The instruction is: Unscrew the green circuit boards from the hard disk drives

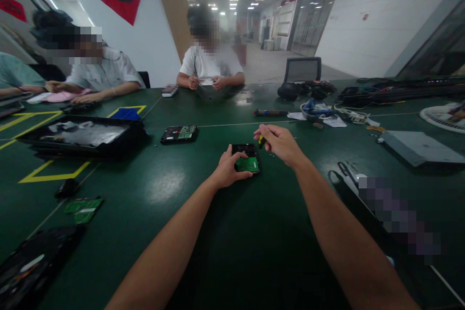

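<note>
In front of me on the green table lies a small black device case with a green circuit board (247,164) in it. My left hand (232,168) grips this case from the left, with the thumb at its near edge and the fingers on the board and far side. Just beyond its right side, my right hand (278,143) is closed around a yellow-and-black screwdriver (261,141), held above the table; its tip cannot be made out. Several tiny screws (271,155) lie right of the case, below my right hand.
A similar opened device (178,133) lies further left, near a black tray (87,135). Loose green boards (85,209) and a black case (38,264) lie at near left. A metal box (423,147) sits at right. Two people (212,65) (105,75) work across the table.
</note>
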### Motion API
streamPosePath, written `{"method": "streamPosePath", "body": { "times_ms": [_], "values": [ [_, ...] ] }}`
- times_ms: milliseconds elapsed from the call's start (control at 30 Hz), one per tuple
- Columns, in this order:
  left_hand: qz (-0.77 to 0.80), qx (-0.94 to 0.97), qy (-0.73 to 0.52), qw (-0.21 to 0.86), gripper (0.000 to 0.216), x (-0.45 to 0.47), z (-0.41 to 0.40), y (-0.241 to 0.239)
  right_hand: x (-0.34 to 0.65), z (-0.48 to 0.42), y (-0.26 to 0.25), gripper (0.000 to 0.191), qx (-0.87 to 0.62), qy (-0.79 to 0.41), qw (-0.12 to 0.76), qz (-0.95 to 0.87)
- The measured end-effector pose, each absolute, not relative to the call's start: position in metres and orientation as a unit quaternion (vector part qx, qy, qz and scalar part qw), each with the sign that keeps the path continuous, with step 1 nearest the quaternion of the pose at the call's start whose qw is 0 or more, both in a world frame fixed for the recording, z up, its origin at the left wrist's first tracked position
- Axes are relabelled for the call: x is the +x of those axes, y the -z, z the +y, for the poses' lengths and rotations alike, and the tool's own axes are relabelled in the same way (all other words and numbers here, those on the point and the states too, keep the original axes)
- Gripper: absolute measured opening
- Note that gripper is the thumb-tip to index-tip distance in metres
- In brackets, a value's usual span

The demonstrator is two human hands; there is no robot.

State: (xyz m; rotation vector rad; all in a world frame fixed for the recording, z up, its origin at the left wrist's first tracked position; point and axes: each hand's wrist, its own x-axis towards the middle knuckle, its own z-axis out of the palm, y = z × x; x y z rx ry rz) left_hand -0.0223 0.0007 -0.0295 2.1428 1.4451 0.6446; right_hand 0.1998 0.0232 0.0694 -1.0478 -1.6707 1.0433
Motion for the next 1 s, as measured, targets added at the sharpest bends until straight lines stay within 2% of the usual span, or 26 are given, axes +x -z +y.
{"method": "streamPosePath", "body": {
  "times_ms": [133, 300, 500, 700, 867, 1000],
  "values": [
    [0.529, 0.779, -0.233, 0.241, 0.07, -0.0226, -0.0001, 0.0282, 0.2004, 0.0244, -0.0693, 0.037, -0.409, -0.466, 0.435, -0.653],
    [0.531, 0.78, -0.229, 0.24, 0.07, -0.023, -0.0007, 0.028, 0.2022, 0.025, -0.0694, 0.03, -0.436, -0.407, 0.435, -0.674],
    [0.53, 0.783, -0.227, 0.234, 0.072, -0.0226, 0.0008, 0.0285, 0.1998, 0.0234, -0.069, 0.026, -0.445, -0.422, 0.452, -0.648],
    [0.533, 0.779, -0.225, 0.24, 0.071, -0.0224, 0.0014, 0.0297, 0.1974, 0.0183, -0.0732, 0.038, -0.424, -0.426, 0.432, -0.672],
    [0.529, 0.78, -0.228, 0.242, 0.07, -0.0215, -0.0002, 0.0282, 0.202, 0.0192, -0.0735, 0.033, -0.461, -0.322, 0.433, -0.704],
    [0.529, 0.781, -0.229, 0.239, 0.07, -0.021, -0.0005, 0.0271, 0.2023, 0.0202, -0.0724, 0.032, -0.465, -0.349, 0.423, -0.695]
  ]
}}
